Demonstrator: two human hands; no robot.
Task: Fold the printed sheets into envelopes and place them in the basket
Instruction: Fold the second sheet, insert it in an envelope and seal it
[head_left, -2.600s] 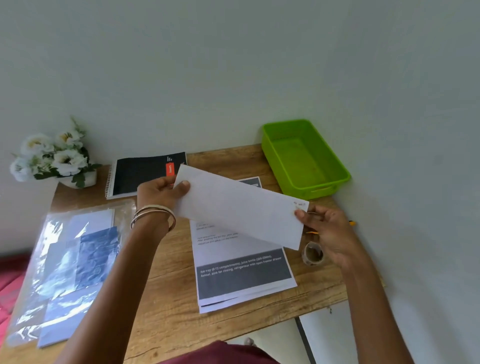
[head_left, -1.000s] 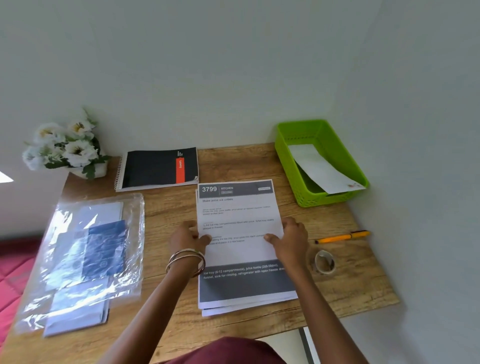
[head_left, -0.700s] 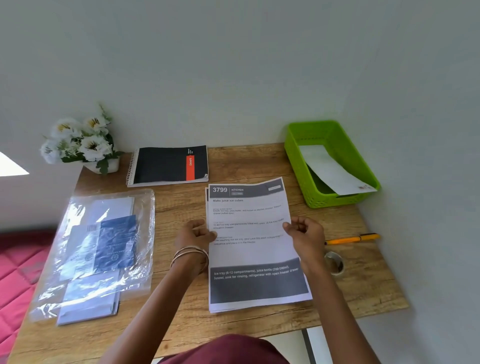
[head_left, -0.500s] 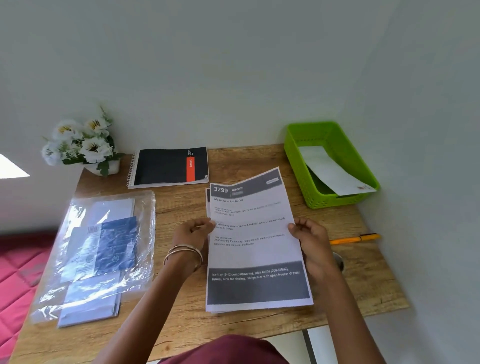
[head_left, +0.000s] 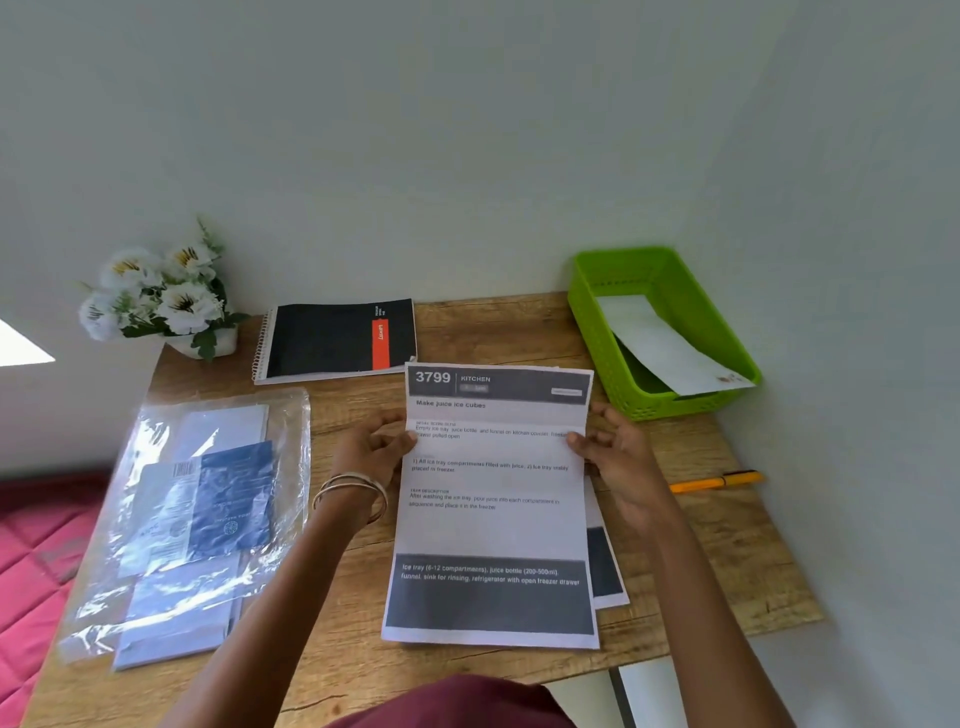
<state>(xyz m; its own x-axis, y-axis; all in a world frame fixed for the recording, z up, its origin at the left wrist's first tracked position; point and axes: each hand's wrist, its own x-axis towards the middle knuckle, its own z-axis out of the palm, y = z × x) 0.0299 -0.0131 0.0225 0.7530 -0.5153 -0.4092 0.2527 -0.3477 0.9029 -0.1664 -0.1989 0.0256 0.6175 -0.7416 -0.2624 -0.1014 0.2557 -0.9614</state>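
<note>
The top printed sheet (head_left: 493, 509) lies between the person's 2 hands, its long axis running from the person's body toward the black notebook (head_left: 337, 338), header end farthest away. The left hand (head_left: 371, 452) pinches the sheet's left edge and the right hand (head_left: 615, 457) pinches its right edge, both a little below the header, thumbs on the printed face and the other fingers curled behind. Each hand is equally near its own edge, so neither has the advantage. The sheet looks lifted slightly off the stack of remaining sheets (head_left: 605, 566), which peeks out at its right side on the wooden table (head_left: 493, 327).

The likely next move is a fold across the short axis, bringing one end over toward the other, and it depends on both side edges staying level.

The green basket (head_left: 597, 322) sits beyond the sheet's upper right corner, nearer the right hand, and already holds 1 folded envelope (head_left: 660, 345) leaning against its near rim.

The header reads "3799", "KITCHEN" and "Make juice ice cubes". Body lines mention an empty ice tray, juice bottle and funnel on a kitchen counter. The dark footer reads "Ice tray (6-12 compartments), juice bottle (200-500ml), funnel, sink for rinsing, refrigerator with open freezer drawer". The notebook's orange band carries a brand word, seemingly "Luxor", though it is small.
</note>
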